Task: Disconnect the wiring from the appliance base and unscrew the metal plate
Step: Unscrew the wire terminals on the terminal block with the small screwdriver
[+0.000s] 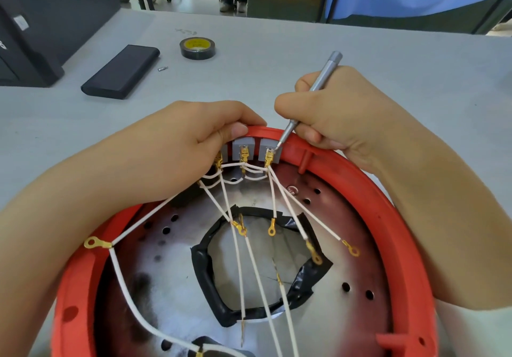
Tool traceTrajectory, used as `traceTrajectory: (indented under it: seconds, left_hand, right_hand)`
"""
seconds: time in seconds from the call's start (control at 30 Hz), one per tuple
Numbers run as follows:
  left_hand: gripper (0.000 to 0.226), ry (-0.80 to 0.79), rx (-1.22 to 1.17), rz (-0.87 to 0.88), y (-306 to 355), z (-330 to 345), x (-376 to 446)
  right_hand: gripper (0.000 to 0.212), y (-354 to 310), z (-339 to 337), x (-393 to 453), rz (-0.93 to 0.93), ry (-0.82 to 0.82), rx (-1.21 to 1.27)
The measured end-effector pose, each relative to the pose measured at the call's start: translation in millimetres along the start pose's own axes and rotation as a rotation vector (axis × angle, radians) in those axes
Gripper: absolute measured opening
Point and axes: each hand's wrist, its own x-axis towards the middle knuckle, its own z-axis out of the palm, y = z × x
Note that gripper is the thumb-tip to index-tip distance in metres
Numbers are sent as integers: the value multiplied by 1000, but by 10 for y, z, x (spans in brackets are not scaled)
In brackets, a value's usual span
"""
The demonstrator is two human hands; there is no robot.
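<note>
A round red appliance base (388, 204) lies upside down in front of me, with a scorched metal plate (340, 268) inside it. White wires (252, 251) with gold ring terminals fan out from grey terminal blocks (243, 149) at the far rim. My left hand (177, 146) grips the rim beside the blocks, thumb on the left block. My right hand (338, 113) holds a thin silver screwdriver (321, 79) like a pen; its tip touches the gold connector on the right block (269, 154).
On the grey table behind the base lie a black flat case (122, 71), a roll of black tape (197, 48) and a small loose bit (163, 68). A dark box (33, 24) stands at the far left. Black tape edges the plate's central hole (266, 271).
</note>
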Motion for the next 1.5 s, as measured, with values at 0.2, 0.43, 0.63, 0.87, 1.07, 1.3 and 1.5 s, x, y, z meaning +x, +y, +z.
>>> traceTrajectory:
  seconds: [0.2, 0.43, 0.63, 0.87, 1.07, 1.3, 1.5]
  left_hand:
    - [27, -1, -2, -7, 9, -2, -18]
    - [27, 4, 2, 6, 10, -7, -19]
    - [28, 19, 7, 4, 1, 2, -10]
    - [28, 8, 14, -5, 11, 4, -4]
    - [24, 11, 21, 4, 10, 3, -5]
    - [34, 24, 3, 14, 30, 7, -16]
    - [27, 21, 2, 2, 14, 4, -9]
  right_hand:
    - [36, 43, 17, -94, -167, 89, 55]
    - [35, 34, 30, -87, -177, 90, -40]
    - [37, 17, 6, -5, -48, 7, 26]
    - [39, 0, 4, 6, -17, -24, 53]
    - [37, 8, -1, 6, -1, -42, 73]
    - [38, 47, 1, -31, -77, 13, 51]
    - [40, 28, -3, -13, -75, -41, 36]
